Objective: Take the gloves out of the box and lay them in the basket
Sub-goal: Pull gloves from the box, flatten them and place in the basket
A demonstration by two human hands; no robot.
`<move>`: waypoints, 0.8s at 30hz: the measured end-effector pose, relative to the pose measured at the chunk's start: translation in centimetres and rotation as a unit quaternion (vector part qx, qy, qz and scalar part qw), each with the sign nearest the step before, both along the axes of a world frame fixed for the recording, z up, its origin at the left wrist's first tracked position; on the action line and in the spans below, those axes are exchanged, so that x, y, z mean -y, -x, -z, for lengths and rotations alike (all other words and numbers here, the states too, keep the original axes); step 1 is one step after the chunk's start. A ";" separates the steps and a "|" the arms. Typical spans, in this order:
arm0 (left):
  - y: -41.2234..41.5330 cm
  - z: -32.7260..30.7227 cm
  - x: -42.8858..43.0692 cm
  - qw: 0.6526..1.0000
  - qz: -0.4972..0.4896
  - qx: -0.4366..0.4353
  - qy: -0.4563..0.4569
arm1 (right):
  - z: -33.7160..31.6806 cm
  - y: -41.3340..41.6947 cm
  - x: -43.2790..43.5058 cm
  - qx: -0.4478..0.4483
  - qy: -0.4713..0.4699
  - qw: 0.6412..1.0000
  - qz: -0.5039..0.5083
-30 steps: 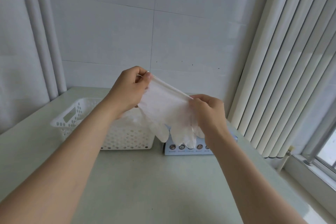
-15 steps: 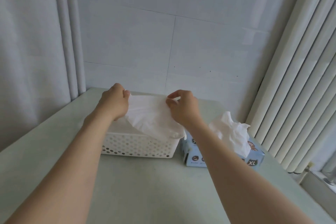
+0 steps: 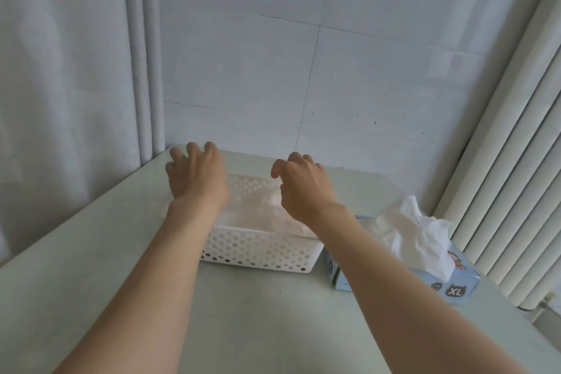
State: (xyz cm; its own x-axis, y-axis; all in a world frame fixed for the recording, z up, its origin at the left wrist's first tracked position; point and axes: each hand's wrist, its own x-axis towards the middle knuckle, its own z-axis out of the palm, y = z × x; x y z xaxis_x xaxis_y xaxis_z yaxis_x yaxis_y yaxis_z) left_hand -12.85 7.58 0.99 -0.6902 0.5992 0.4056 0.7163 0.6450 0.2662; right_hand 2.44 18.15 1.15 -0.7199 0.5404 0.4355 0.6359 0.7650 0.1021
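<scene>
Both hands hover over the basket [image 3: 258,252], the left hand [image 3: 197,179] above its left end and the right hand [image 3: 303,188] above its right half. Their fingers are loosely spread and hold nothing. The gloves [image 3: 267,212] lie inside the basket. Just right of the basket stands the box [image 3: 455,282], with a crumpled glove [image 3: 416,237] poking out of its top.

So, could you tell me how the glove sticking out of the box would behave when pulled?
The glove looks thin and crumpled, so probably floppy and very light. It is bunched in the box opening, so a pull may drag the next one up or lift the box.
</scene>
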 end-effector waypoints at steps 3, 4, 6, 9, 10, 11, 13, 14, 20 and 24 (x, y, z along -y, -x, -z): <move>0.2 -0.1 -0.9 0.993 0.110 0.017 0.030 | -1.6 -1.1 0.3 0.063 0.182 0.981 -0.037; 0.1 0.0 -1.0 0.987 0.137 0.043 0.066 | -2.0 -1.4 0.3 0.108 0.229 0.967 -0.020; -0.7 0.0 -0.9 0.966 0.177 0.070 0.174 | -1.6 -1.9 0.4 0.178 0.249 0.952 0.028; -1.6 0.3 -0.8 0.937 0.203 0.118 0.257 | -0.1 -2.3 0.3 0.167 0.248 0.954 0.029; -1.5 0.5 -0.9 0.935 0.204 0.112 0.267 | 0.0 -2.5 0.3 0.141 0.255 0.956 0.021; -1.4 0.5 -1.1 0.937 0.204 0.096 0.266 | -0.2 -2.8 0.3 0.109 0.268 0.957 0.011; -1.7 0.5 -1.6 0.955 0.192 0.063 0.218 | -1.0 -3.9 0.3 0.028 0.284 0.958 -0.020; -2.0 0.3 -1.8 0.964 0.191 0.045 0.177 | -1.5 -4.6 0.5 -0.021 0.277 0.960 -0.034; -9.1 -0.7 -2.6 0.942 0.333 0.011 -0.047 | -0.9 -10.8 0.4 -0.232 0.141 0.961 0.057; -13.5 0.1 -3.3 0.903 0.418 -0.056 -0.083 | 0.5 -15.6 -0.4 -0.239 0.106 0.954 0.147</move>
